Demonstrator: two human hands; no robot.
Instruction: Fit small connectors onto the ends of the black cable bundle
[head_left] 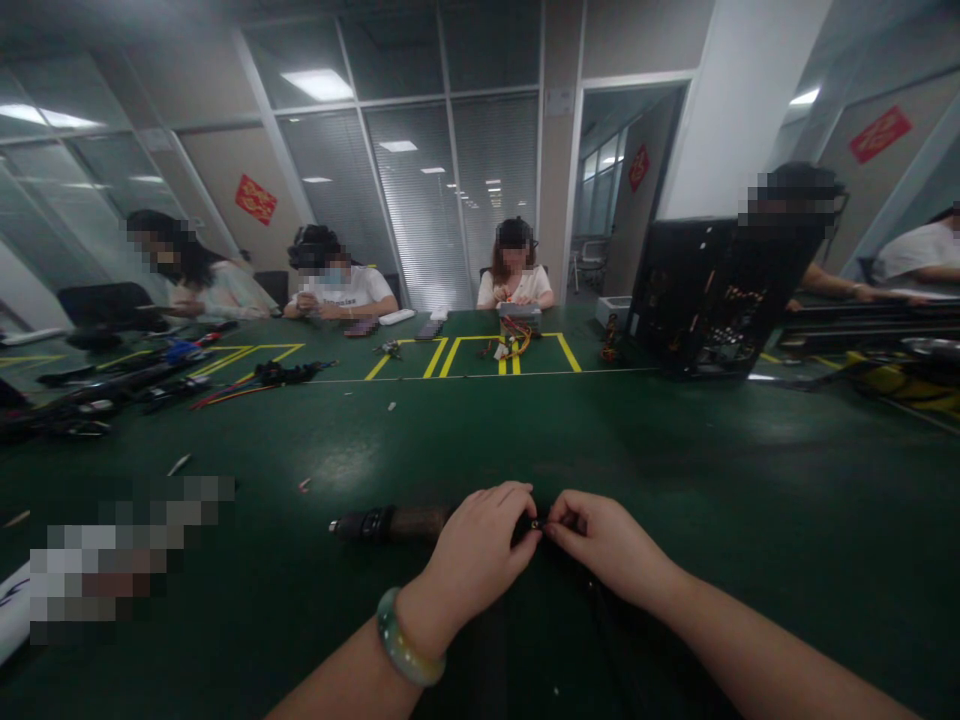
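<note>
A dark cylindrical tool with a black ringed collar and a small metal tip lies on the green table, pointing left; it looks like a drill or electric screwdriver body. My left hand is closed around its right end, which the fingers hide. Between the two hands shows a small dark part with a shiny ring. My right hand is closed in a pinch at this part, thumb against fingertips; exactly what it grips is too small to make out. A dark cable-like strip runs below the right wrist.
Small scraps lie beyond the tool. Bundled dark cables and parts are at left, with coloured wires nearby. A black computer case stands back right. Several people sit across the table; one handles a grey box with wires.
</note>
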